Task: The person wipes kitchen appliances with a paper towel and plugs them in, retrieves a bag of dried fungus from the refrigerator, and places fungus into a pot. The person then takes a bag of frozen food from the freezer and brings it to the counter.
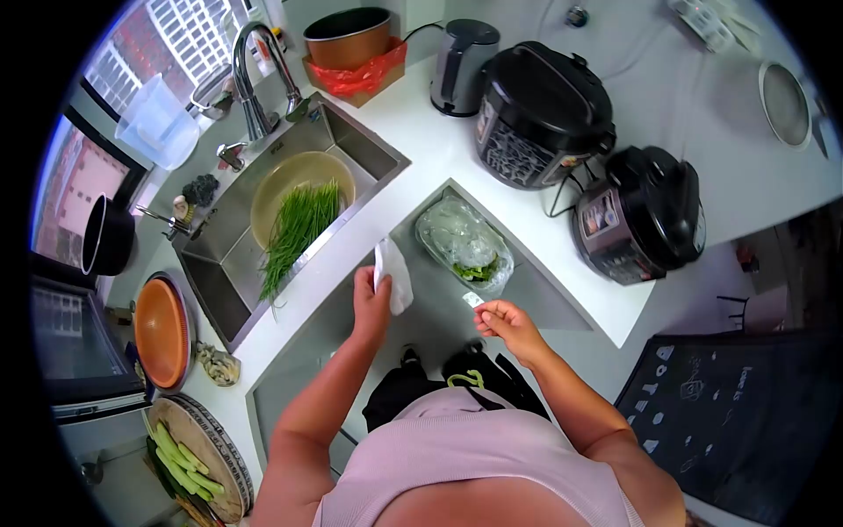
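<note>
My left hand (372, 301) is closed on a limp white piece (397, 274), which looks like a thin plastic bag or sheet. Between the thumb and fingertips of my right hand (509, 327) is a small white label (472, 300) with faint print on it. Both hands are held in front of my body, apart from each other, below the counter corner. Beyond them lies a clear plastic bag (464, 237) with leafy greens inside, set lower than the countertop. Left of my left hand, long green chives (303, 220) hang over the rim of a tan bowl (263, 206) in the sink.
The steel sink (224, 259) has a tall faucet (250, 88). A grey kettle (465, 66) and two black electric cookers (544, 114) stand on the white counter (386, 189). At lower left, cut green pieces (186, 461) lie on a round chopping board (206, 439) near an orange basin (161, 334).
</note>
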### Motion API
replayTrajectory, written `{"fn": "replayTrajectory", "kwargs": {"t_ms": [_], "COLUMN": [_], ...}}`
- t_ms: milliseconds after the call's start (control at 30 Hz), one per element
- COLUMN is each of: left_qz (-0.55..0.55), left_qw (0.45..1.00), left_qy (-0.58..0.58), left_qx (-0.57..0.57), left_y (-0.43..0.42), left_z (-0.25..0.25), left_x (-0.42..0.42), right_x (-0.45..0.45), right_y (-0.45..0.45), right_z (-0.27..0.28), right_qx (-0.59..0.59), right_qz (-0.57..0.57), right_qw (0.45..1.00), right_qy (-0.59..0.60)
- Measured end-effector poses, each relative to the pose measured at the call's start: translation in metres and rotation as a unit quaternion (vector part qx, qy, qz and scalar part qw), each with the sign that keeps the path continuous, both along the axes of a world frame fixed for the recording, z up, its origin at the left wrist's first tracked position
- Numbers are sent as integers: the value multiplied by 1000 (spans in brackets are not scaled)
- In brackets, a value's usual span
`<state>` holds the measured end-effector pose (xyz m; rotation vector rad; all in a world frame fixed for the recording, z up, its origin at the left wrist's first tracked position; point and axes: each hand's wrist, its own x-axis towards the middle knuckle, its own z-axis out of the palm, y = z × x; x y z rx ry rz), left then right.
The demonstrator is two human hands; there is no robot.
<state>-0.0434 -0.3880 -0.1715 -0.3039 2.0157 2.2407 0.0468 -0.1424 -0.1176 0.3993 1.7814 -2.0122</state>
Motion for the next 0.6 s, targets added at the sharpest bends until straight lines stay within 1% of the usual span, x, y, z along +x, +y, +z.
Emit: {"fn": "replayTrajectory", "kwargs": {"t_ms": [67, 133, 200, 233, 300, 333, 367, 400, 433, 467, 500, 533, 567, 600], "left_qz": [48, 81, 80, 79, 111, 125, 130, 137, 137, 138, 104, 59, 32, -3], "left_qw": [998, 995, 993, 992, 986, 983, 965, 936, 924, 897, 901, 894, 869, 833], "left_qy": [39, 59, 71, 72, 87, 97, 190, 262, 297, 324, 336, 342, 345, 369], "left_qx": [0, 9, -43, -71, -85, -92, -127, -190, -197, -268, -255, -282, -352, -413], "left_y": [4, 17, 34, 43, 66, 77, 89, 104, 119, 134, 149, 163, 176, 181], "left_z": [-15, -28, -39, -44, -68, -74, -63, -37, -42, -41, -43, -45, -49, -63], "left_x": [-37, -71, -113, -131, -185, -216, -242, -264, -296, -320, -341, -360, -377, -395], "right_x": [-26, -50, -71, -76, -106, -119, -128, -137, -147, -154, -158, -162, -165, -165], "right_y": [4, 12, 20, 26, 38, 43, 48, 54, 61, 65, 69, 72, 73, 76], "right_z": [-8, -16, -17, -20, -23, -19, -16, -18, -20, -22, -25, -27, -30, -34], "right_qx": [30, 24, 11, 23, 45, 50, 41, 42, 43, 58, 74, 90, 83, 76], "right_qz": [20, 41, 57, 70, 97, 94, 87, 94, 101, 84, 66, 46, 35, 22], "right_qw": [999, 999, 998, 997, 994, 994, 995, 995, 994, 994, 994, 994, 996, 997], "right_qy": [-23, -22, -16, -18, -4, -3, -7, 11, 29, 32, 35, 37, 26, 15]}}
